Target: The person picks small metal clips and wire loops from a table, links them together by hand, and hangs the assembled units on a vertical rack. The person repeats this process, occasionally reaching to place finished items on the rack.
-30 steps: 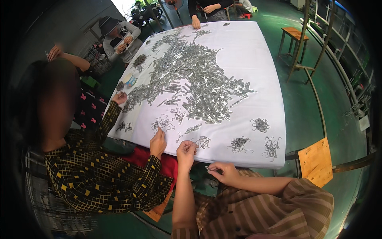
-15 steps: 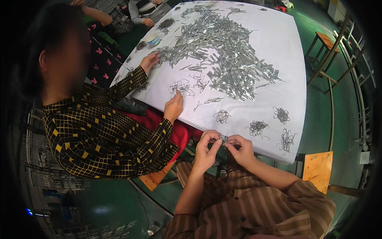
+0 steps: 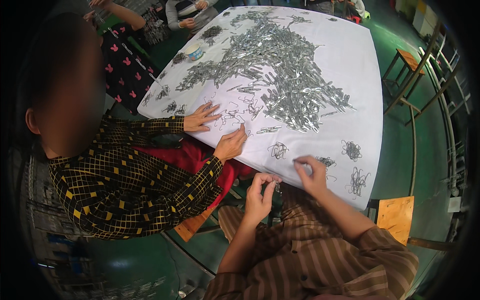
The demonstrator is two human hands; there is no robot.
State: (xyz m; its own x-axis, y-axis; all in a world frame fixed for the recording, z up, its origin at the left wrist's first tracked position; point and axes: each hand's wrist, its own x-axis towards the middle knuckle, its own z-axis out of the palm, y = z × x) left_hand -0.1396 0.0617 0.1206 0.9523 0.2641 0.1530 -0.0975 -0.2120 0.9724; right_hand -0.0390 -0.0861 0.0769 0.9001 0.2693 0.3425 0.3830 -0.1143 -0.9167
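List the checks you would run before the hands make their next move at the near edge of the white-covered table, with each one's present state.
1. Left hand pinches a small metal piece below the table edge: ok.
2. Right hand is on the white table cover, beside a tangled bundle of wire clips: ok.
3. Whether the right hand holds anything: cannot tell.
4. Large heap of silver metal clips lies far up the table, beyond an easy stretch: not ok.
5. Neighbour's two hands work apart from the person's own: ok.
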